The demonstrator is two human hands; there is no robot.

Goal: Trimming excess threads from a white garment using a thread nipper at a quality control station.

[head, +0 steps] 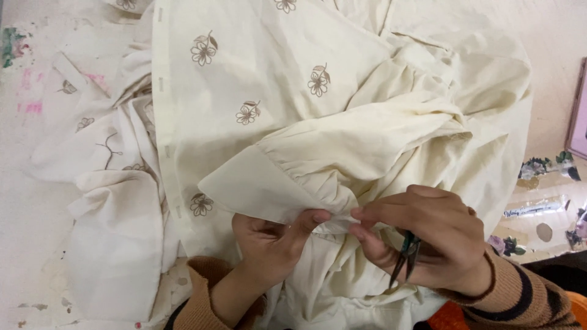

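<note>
A cream cotton shirt embroidered with small brown flowers (275,91) lies spread over a pale, paint-stained table (27,201). Its plain cuffed sleeve (263,186) folds across the shirt's lower middle. The left hand (272,241) pinches the sleeve's edge below the cuff, thumb closed onto the fabric. Just right of it, the right hand (422,235) nips the same edge with its fingertips while curling around small dark metal thread snips (406,256), blades pointing down.
</note>
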